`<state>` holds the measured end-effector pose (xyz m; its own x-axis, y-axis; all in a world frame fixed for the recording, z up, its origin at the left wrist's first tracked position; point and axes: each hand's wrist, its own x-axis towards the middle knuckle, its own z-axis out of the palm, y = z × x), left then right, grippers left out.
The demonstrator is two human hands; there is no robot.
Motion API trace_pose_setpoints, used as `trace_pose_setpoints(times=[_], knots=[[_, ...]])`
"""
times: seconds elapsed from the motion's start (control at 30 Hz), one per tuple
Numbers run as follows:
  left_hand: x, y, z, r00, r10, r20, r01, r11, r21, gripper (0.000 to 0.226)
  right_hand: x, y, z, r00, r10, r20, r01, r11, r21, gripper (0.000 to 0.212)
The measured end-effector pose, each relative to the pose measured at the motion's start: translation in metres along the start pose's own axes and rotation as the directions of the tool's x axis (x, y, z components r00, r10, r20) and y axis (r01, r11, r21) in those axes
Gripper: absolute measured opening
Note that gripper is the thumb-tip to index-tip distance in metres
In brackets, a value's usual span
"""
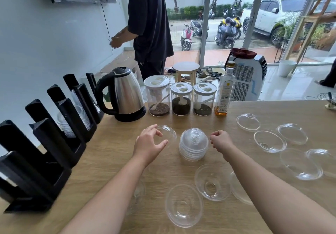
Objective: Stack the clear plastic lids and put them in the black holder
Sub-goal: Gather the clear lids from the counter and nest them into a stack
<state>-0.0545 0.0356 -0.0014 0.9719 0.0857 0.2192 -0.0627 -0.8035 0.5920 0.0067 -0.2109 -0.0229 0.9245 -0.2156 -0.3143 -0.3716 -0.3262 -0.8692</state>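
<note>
A stack of clear dome lids (193,143) stands on the wooden table between my hands. My left hand (150,142) curls around a single clear dome lid (168,133) just left of the stack, fingers on its near side. My right hand (221,141) hovers just right of the stack with fingers curled in and nothing in it. Several loose clear lids lie on the table: two in front (183,205) (211,184) and more to the right (270,142). The black holder (45,148) stands along the left edge, some slots holding lids.
A steel kettle (123,93), three lidded jars (180,99) and a glass bottle (224,92) line the table's far side. A person in dark clothes (149,24) stands beyond the table. A stool (185,72) and a white appliance (247,79) are on the floor.
</note>
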Motion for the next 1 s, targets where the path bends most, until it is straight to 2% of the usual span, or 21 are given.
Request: trace_pose_setpoints(times=[0.1, 0.23, 0.37, 0.47, 0.63, 0.8, 1.0], knots=[[0.009, 0.013, -0.001, 0.999, 0.044, -0.025, -0.044, 0.999, -0.024, 0.023, -0.001, -0.008, -0.008, 0.995, -0.077, -0.058, 0.077, 0.997, 0.012, 0.01], [0.02, 0.044, 0.003, 0.99, 0.144, -0.006, -0.144, 0.989, -0.025, 0.025, -0.01, -0.022, -0.019, 0.985, -0.171, -0.016, 0.172, 0.98, 0.097, 0.01], [0.028, 0.071, 0.016, 0.959, 0.264, 0.106, -0.271, 0.961, 0.061, 0.029, -0.015, -0.026, -0.026, 0.978, -0.208, -0.009, 0.208, 0.972, 0.109, 0.012], [0.03, 0.08, 0.028, 0.938, 0.295, 0.184, -0.324, 0.934, 0.154, 0.03, -0.013, -0.021, -0.03, 0.98, -0.199, -0.026, 0.2, 0.973, 0.113, 0.012], [0.034, 0.083, 0.04, 0.925, 0.262, 0.274, -0.32, 0.928, 0.19, 0.026, -0.01, -0.009, -0.031, 0.982, -0.185, 0.026, 0.183, 0.982, 0.048, 0.013], [0.033, 0.073, 0.046, 0.929, 0.223, 0.296, -0.285, 0.941, 0.184, 0.024, -0.008, -0.003, -0.023, 0.973, -0.181, 0.142, 0.187, 0.982, -0.026, 0.01], [0.032, 0.064, 0.048, 0.953, 0.192, 0.235, -0.218, 0.972, 0.091, 0.047, -0.009, -0.004, -0.007, 0.946, -0.178, 0.272, 0.202, 0.977, -0.064, 0.029]])
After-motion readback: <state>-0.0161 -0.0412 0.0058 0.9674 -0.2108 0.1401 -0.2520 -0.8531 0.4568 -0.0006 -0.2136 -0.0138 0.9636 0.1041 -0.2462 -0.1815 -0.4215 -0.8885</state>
